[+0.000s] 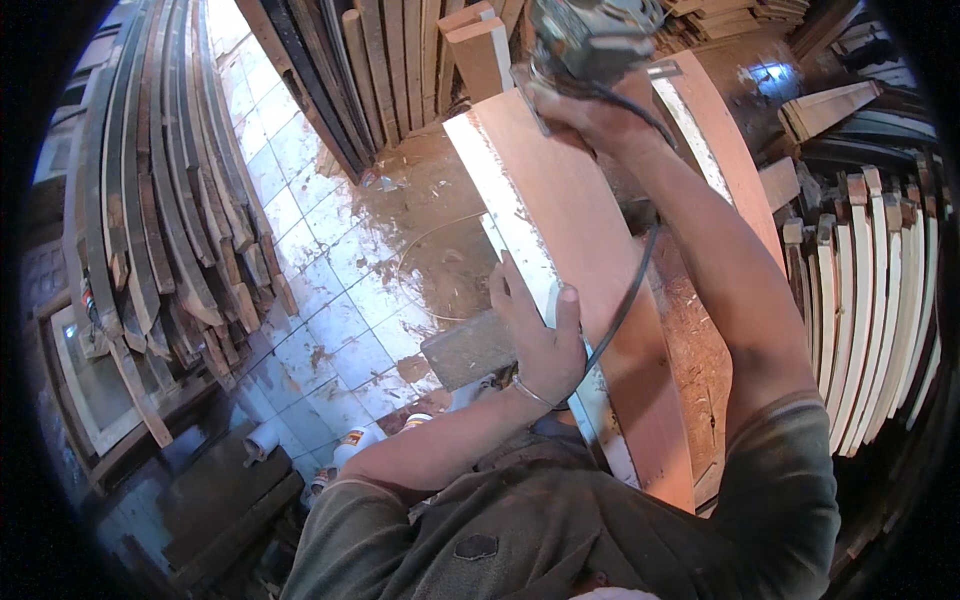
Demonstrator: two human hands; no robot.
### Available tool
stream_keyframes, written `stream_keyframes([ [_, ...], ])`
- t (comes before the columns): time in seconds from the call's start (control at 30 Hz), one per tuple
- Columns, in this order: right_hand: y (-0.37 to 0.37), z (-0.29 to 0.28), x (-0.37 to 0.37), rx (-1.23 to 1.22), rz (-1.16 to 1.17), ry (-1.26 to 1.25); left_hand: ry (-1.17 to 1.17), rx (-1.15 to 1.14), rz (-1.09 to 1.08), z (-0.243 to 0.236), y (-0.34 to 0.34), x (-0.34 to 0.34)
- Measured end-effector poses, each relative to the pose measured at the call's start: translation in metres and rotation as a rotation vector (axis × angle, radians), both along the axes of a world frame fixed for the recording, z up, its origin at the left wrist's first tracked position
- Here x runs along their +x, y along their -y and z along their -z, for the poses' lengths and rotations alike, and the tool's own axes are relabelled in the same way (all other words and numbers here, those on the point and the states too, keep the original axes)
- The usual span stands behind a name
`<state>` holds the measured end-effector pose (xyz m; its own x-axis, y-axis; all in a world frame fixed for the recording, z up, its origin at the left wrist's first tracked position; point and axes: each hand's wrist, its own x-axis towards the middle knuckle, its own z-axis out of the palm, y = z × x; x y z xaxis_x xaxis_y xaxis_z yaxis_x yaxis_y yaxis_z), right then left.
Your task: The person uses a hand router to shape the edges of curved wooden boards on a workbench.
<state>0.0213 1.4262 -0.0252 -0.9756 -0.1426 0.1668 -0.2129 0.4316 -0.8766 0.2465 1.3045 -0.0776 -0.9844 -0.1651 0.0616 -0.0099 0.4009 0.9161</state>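
Observation:
A long reddish-brown wooden board [545, 190] with a pale, rough-edged side runs from close to my body to the upper middle. My right hand [590, 110] is closed around a dark corded power tool [590, 45] at the board's far end. Its exact kind is hard to make out, as the frame's upper edge cuts it off. A black cord [635, 285] loops from the tool over the board beside my right forearm. My left hand [540, 340] rests against the board's pale left side, thumb and fingers spread.
A second board [720, 140] lies right of the first. Long timber strips [150, 180] are stacked at left, others [870, 310] stand at right, and planks [390, 60] lean at the back. Shavings litter the tiled floor [330, 330]. White containers [355, 440] stand near my left elbow.

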Motion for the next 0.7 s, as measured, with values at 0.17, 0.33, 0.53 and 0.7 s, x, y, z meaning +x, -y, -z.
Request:
stream_keyframes([
  [0.17, 0.006, 0.015, -0.056, -0.250, -0.046, -0.141, -0.023, 0.095, 0.036, -0.001, -0.003, -0.004],
  [0.33, 0.019, -0.019, -0.041, -0.142, 0.094, -0.334, 0.026, 0.060, 0.003, 0.001, 0.003, -0.006],
  [0.53, -0.057, -0.052, 0.074, -0.223, 0.282, 0.045, 0.051, 0.101, -0.014, -0.007, -0.004, -0.002],
  [0.7, -0.138, -0.075, 0.246, -0.256, 0.641, -0.051, 0.028, 0.157, -0.040, 0.002, -0.014, -0.006],
])
